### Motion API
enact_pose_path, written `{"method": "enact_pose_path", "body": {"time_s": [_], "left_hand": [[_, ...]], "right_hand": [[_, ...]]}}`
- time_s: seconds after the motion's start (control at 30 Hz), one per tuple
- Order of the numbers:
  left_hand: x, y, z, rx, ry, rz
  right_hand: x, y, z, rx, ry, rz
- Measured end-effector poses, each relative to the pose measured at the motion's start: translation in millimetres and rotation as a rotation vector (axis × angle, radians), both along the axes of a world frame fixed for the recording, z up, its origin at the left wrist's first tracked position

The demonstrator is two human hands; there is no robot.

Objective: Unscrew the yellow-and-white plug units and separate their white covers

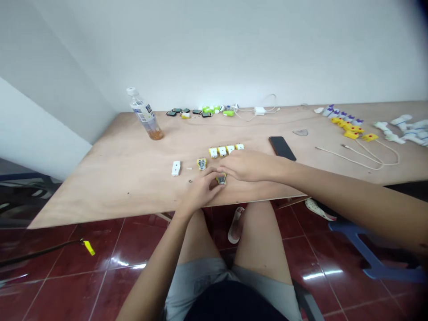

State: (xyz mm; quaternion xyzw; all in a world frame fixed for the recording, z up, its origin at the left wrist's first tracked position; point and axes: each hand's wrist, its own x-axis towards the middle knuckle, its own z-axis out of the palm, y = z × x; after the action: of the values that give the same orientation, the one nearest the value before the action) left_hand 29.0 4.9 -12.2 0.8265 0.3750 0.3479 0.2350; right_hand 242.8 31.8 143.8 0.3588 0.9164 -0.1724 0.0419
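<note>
My left hand (202, 189) is closed around a small yellow block with an open grey inside (221, 179), its thumb and index finger at the block's sides. From above, my right hand (242, 165) reaches in with its fingers pinched together at the block's upper edge. What those fingertips grip is hidden. Just left of the hands lies a second opened yellow block (201, 163), its grey inside facing up. Behind my right hand is a row of several white-and-yellow blocks (222, 151) with small prongs. A white cover-like piece with two dark spots (176, 168) lies farther left.
A bottle (147, 118) stands at the back left. Small dark and green items (209, 109) and a white adapter with cable (259, 111) line the wall. A phone (282, 148), yellow pieces with cables (352, 131) and white bundles (413, 130) lie to the right.
</note>
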Motion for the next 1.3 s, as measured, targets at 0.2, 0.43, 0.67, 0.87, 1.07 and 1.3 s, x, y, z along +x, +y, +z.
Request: {"method": "enact_pose_path", "body": {"time_s": [0.2, 0.43, 0.67, 0.87, 1.07, 1.3], "left_hand": [[-0.5, 0.3, -1.1, 0.004, -0.004, 0.004], [-0.7, -0.1, 0.1, 0.005, -0.003, 0.002], [-1.1, -0.4, -2.2, 0.006, 0.026, 0.031], [-1.9, -0.4, -1.7, 0.008, 0.012, 0.023], [-1.8, -0.6, 0.5, -0.017, 0.02, 0.019], [-1.4, -1.4, 1.6, -0.027, 0.027, 0.025]], "right_hand": [[4.3, 6.7, -4.5, -0.005, 0.03, 0.01], [8.2, 10.0, -9.8, -0.021, 0.075, -0.001], [8.4, 9.0, -7.3, -0.046, 0.101, 0.05], [8.6, 10.5, -6.2, -0.033, 0.132, 0.052], [8.5, 8.8, -17.0, -0.046, 0.233, 0.007], [5.7, 6.6, -30.1, -0.023, 0.225, 0.0]]}}
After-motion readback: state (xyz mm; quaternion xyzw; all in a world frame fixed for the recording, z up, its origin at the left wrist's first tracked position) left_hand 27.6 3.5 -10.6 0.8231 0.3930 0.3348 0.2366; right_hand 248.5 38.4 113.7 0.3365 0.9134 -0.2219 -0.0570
